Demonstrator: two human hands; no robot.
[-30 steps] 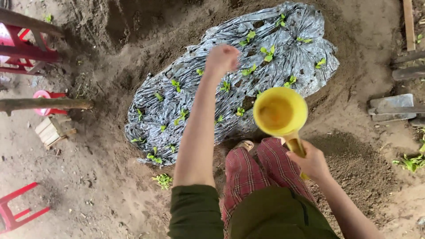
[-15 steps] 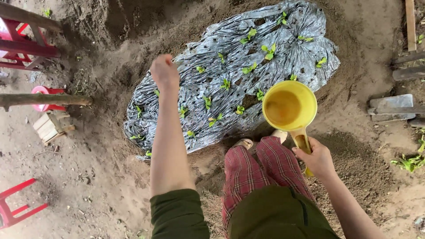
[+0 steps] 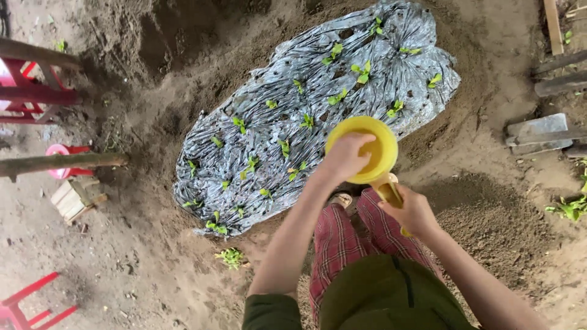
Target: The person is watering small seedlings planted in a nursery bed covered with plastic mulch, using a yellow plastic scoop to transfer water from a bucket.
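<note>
Head view, looking straight down. Bare brown soil ground (image 3: 153,256) fills the frame, loose and uneven, with a darker heap of crumbly soil (image 3: 489,226) just right of the person's legs.

Raised bed covered with crinkled silver-grey plastic mulch sheet (image 3: 293,104) runs diagonally from lower left to upper right. Small green seedlings (image 3: 361,72) poke through holes across the sheet. One loose clump of green seedlings (image 3: 230,257) lies on the soil just off the sheet's lower edge.

Left edge: red metal frame with weathered wooden rails (image 3: 36,91), a rough wooden pole (image 3: 61,163) lying across a pink-and-red plastic container (image 3: 58,153), a small stack of pale wood offcuts (image 3: 76,198), and a red plastic stool leg (image 3: 30,299) at the bottom corner. Right edge: grey flat metal blade on a wooden handle (image 3: 538,133), plus wooden planks (image 3: 553,27).

Person: red plaid trousers (image 3: 342,244), dark green top (image 3: 379,299).

Round yellow plastic scoop with a handle (image 3: 382,153) is held over the near edge of the sheet, in front of the knees. Right hand (image 3: 413,211) is wrapped closed round the scoop's handle. Left hand (image 3: 345,156) reaches into the scoop's bowl, fingers curled downward inside; cannot tell whether they pinch anything.
</note>
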